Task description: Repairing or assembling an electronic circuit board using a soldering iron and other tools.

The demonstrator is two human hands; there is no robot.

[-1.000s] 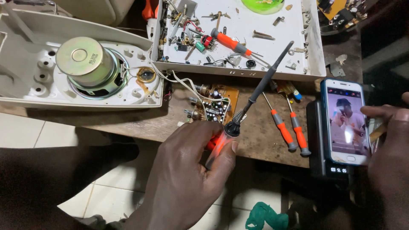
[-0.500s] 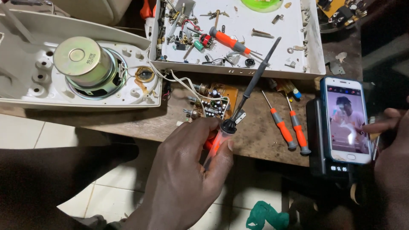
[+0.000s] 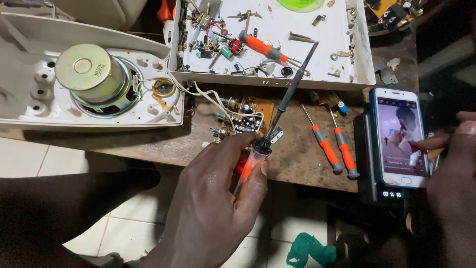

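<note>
Over the workbench, left hand (image 3: 213,208) gripping red-handled soldering iron (image 3: 277,121)

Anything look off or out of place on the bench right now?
The left hand grips a soldering iron with its tip up over the white parts tray, while the right hand touches a phone. The circuit board hangs loose on wires from the opened speaker housing.

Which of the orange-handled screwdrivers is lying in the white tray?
The thick orange-handled screwdriver lies alone in the white tray; the two slim ones lie on the wooden bench.
</note>
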